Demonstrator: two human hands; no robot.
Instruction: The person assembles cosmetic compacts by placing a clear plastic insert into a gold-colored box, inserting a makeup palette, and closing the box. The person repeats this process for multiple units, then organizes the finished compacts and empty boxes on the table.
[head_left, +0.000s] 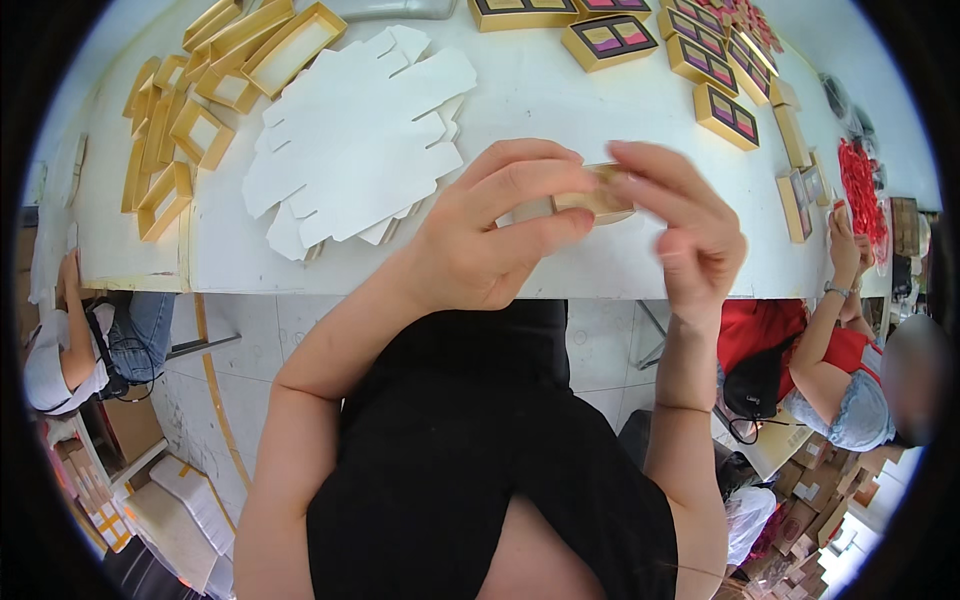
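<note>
Above the table's near edge, my left hand (495, 220) is closed on a small gold box (598, 206), with fingers on its far side and thumb on its near side. Part of the box is hidden behind those fingers. Over the box's right end is my right hand (695, 225), its fingers outstretched and the thumb apart. Its fingertips are smeared by motion, so I cannot tell whether they touch the box. To the left of both hands lies a stack of flat white die-cut cardboard blanks (355, 135).
Several gold box frames (165, 200) crowd the table's far left. Gold boxes with dark, two-window tops (728, 117) stand at the back right. Beyond them lies a red heap (858, 195). Other people sit at the left (70, 350) and right (845, 370).
</note>
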